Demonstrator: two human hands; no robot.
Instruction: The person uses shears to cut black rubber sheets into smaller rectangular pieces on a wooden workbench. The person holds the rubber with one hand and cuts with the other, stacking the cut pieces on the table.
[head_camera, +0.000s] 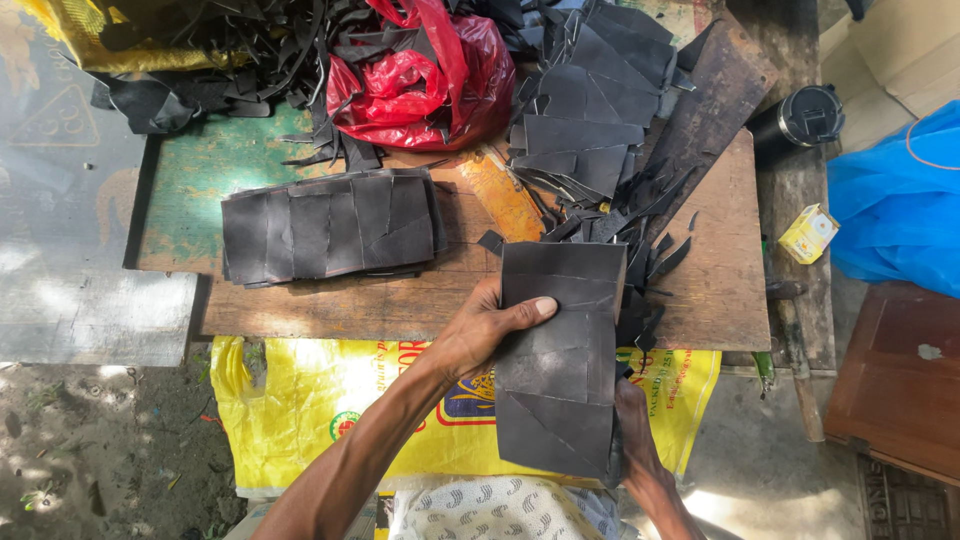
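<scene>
Presently: left hand (487, 330) and right hand (632, 425), both clamped on one stack of dark rectangular sheets (558, 360), held above the near edge of the wooden board (720, 290). Second row of cut sheets (330, 226) on the board, left. Red plastic bag (425, 70) beyond.

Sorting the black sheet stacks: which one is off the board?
The stack of dark rectangular sheets held between the left hand and right hand; the flat row and the fanned heap lie on the wooden board.
</scene>
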